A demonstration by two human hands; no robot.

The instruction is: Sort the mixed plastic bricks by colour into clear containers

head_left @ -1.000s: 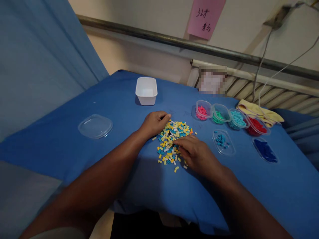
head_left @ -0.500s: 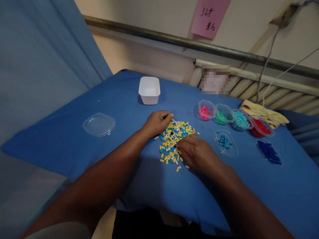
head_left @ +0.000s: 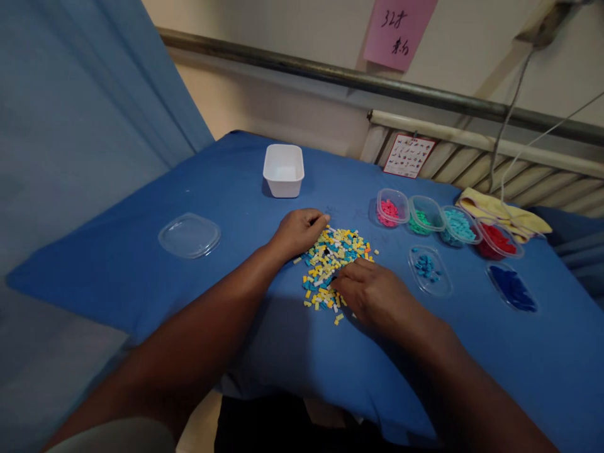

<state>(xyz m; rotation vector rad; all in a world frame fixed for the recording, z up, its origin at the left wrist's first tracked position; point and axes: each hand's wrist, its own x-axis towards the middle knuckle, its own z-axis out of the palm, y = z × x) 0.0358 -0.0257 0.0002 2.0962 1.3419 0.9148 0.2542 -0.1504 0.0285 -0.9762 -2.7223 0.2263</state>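
Note:
A loose pile of small toy bricks (head_left: 325, 270), mostly yellow, teal and white, lies on the blue cloth (head_left: 245, 214). At the pile's far left edge rests my left hand (head_left: 299, 234), its fingers curled in and pressed together; whatever they hold, if anything, is hidden. My right hand (head_left: 365, 289) reaches into the pile's right side, fingertips pinched down among the bricks. What sits between those fingertips is too small to make out. To the right of this hand, a clear lid (head_left: 444, 286) carries several teal bricks (head_left: 426, 267).
Clear tubs hold pink bricks (head_left: 387, 211), green bricks (head_left: 419, 221), turquoise bricks (head_left: 457, 225) and red bricks (head_left: 495, 240). Dark blue bricks (head_left: 512, 287) lie at the right. A white container (head_left: 284, 182) stands behind, a clear lid (head_left: 189, 236) lies left, and a yellow cloth (head_left: 500, 211) is beside the tubs.
My right hand has shifted very slightly within the pile, fingertips still down among the bricks. My left hand stays in place. The camera view has moved a little.

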